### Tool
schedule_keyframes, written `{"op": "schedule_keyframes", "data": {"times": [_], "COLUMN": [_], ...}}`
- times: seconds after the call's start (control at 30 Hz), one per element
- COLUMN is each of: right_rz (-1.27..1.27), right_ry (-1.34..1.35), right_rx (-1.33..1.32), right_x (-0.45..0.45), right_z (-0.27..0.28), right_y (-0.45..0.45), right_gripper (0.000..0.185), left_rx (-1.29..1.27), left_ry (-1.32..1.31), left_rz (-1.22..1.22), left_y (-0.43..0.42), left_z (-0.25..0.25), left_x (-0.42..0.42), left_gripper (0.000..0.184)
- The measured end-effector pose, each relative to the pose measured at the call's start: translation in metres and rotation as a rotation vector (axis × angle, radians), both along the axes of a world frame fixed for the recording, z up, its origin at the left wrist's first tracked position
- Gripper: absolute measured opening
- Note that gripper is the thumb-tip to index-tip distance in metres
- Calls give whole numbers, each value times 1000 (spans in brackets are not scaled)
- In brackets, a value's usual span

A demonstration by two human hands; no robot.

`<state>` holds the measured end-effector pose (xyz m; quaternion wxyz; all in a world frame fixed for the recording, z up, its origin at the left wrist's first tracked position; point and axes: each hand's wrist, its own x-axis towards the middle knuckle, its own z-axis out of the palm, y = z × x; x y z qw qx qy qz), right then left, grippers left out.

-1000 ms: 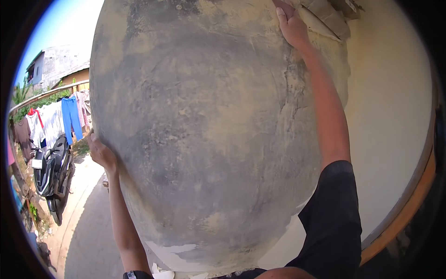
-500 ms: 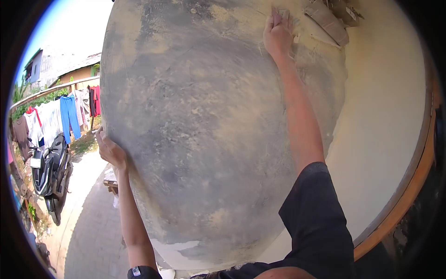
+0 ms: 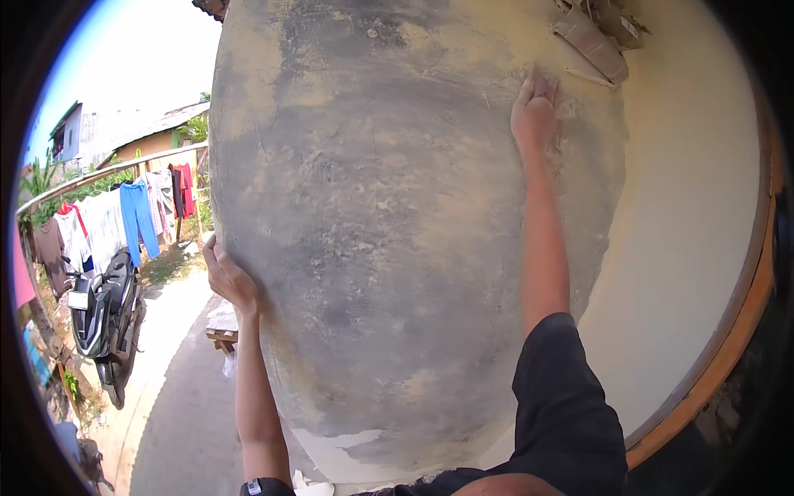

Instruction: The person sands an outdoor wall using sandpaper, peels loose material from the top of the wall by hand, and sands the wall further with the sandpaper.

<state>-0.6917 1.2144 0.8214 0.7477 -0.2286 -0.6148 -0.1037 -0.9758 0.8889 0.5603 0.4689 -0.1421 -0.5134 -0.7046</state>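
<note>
A grey-and-cream patchy wall (image 3: 372, 215) with a rough, scraped surface fills the middle of the view. At its left edge is my left hand (image 3: 231, 277), its fingers curled around the corner; some fingertips are hidden. High on the right side, my right hand (image 3: 534, 124) presses a small pinkish-purple sheet, which looks like sandpaper (image 3: 542, 85), against the wall. Just above and right of that hand, a dusty brown cardboard-like cover (image 3: 589, 48) wraps a fixture on the wall.
A smooth cream wall section (image 3: 686, 207) lies to the right, bordered by an orange-brown frame (image 3: 703, 397). Out on the left, a black scooter (image 3: 106, 318) stands on a paved path (image 3: 178, 422) below hanging laundry (image 3: 103, 223). A small wooden stand (image 3: 222, 335) is near my left forearm.
My right hand has moved down and to the right along the wall with the sandpaper. The left hand stays on the wall edge while the whole view has shifted slightly.
</note>
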Motion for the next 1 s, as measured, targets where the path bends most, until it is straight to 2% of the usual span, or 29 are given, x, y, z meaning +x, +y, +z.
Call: {"op": "schedule_keyframes", "data": {"times": [0.07, 0.17, 0.2, 0.27, 0.3, 0.4, 0.47, 0.53, 0.63, 0.7, 0.73, 0.8, 0.83, 0.93, 1.0], "right_rz": [-63, 177, 98, 66, 116, 19, -303, -75, -30, -128, -95, -183, -305, -366, -154], "right_ry": [-117, -427, -407, -235, -83, -96, -138, -405, -594, -331, -229, -62, 8, -74, -182], "right_rx": [310, 398, 135, 14, 153, -225, 487, 526, 746, 76, -179, -258, -81, 359, 374], "right_x": [-44, 0, 23, 80, 93, 93, 53, 30, 59, 98, 130, 188, 199, 162, 129], "right_z": [-7, -10, -3, 1, -2, 3, -12, -26, -19, -10, -5, 4, 8, 19, 7], "right_y": [-45, -26, 6, 66, 65, 60, 43, 3, 13, 99, 102, 157, 198, 171, 122], "right_gripper": [50, 52, 52, 52, 53, 49, 46, 44, 45, 45, 46, 47, 47, 45, 50], "left_rx": [-18, 20, 25, 38, 24, -28, -56, -33, -48, -53, -69, -100, -110, -120, -119], "left_ry": [9, 7, 26, 58, 44, 12, 20, 53, 50, 23, 9, -20, -19, -4, 22], "left_rz": [-12, -73, -47, 10, 7, 13, 22, 57, 14, 25, 53, 111, 136, 185, 202], "left_y": [1, 3, 5, 8, 9, 7, 6, 4, 6, 6, 7, 9, 8, 12, 11], "left_z": [-4, -6, -4, -3, -1, -1, -4, -6, -9, -9, -8, -7, -7, -8, -11], "left_x": [-5, -8, -8, -4, -1, 4, 1, -7, -11, -8, -7, -6, -5, -6, -13], "left_gripper": [43, 43, 43, 43, 43, 43, 43, 42, 42, 42, 42, 43, 43, 44, 44]}}
